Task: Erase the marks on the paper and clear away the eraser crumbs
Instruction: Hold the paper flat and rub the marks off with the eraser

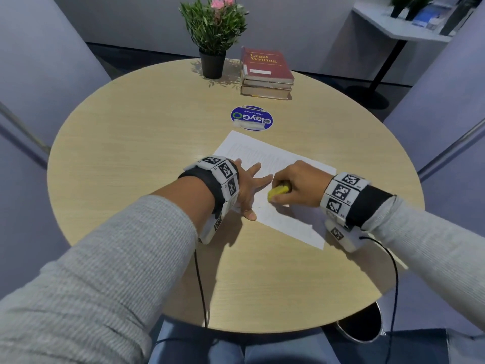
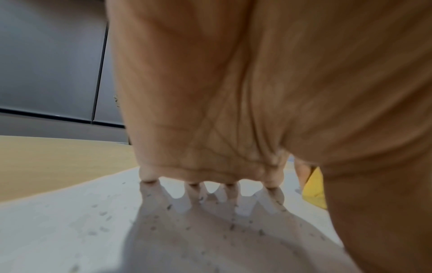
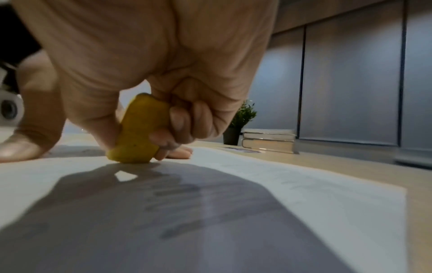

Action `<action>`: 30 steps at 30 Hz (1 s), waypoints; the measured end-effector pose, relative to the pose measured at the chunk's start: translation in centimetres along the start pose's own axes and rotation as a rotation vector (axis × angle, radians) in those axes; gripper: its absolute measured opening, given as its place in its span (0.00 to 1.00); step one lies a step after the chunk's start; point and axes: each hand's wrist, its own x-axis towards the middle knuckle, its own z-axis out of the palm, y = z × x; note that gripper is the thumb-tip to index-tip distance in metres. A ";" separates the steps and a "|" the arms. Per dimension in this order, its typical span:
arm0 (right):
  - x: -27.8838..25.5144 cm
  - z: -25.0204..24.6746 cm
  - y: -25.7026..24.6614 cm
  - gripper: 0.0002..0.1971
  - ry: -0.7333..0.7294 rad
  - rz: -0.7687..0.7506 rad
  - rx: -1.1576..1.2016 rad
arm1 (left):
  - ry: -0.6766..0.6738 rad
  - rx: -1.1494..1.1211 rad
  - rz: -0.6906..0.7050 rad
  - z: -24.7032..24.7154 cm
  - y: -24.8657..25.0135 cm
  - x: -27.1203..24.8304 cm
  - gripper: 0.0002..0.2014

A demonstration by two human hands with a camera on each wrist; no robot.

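Note:
A white sheet of paper (image 1: 278,164) with faint printed lines lies on the round wooden table (image 1: 131,143). My left hand (image 1: 249,187) lies flat with fingers spread, pressing the paper's left edge down. My right hand (image 1: 296,185) grips a yellow eraser (image 1: 278,191), whose lower end touches the paper (image 3: 304,184). In the right wrist view the eraser (image 3: 138,133) stands tilted between thumb and curled fingers. In the left wrist view small grey crumbs (image 2: 168,206) dot the paper (image 2: 58,230) beneath my left hand (image 2: 210,166), and the eraser (image 2: 314,188) shows at the right.
A potted plant (image 1: 212,35) and a stack of books (image 1: 266,73) stand at the table's far side. A round blue sticker (image 1: 252,118) lies just beyond the paper. A dark bin (image 1: 359,324) sits on the floor by my right knee.

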 end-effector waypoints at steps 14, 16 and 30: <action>-2.3 1.5 -2.0 0.12 -0.099 -0.122 -0.008 | -0.036 0.046 -0.020 -0.2 0.3 -0.3 0.61; -2.2 1.3 -1.6 0.12 -0.098 -0.108 0.002 | -0.024 0.016 -0.015 -0.3 0.2 -0.3 0.57; -1.2 0.7 0.1 0.12 0.013 0.005 0.018 | -0.062 0.070 0.003 -1.1 1.2 -1.6 0.54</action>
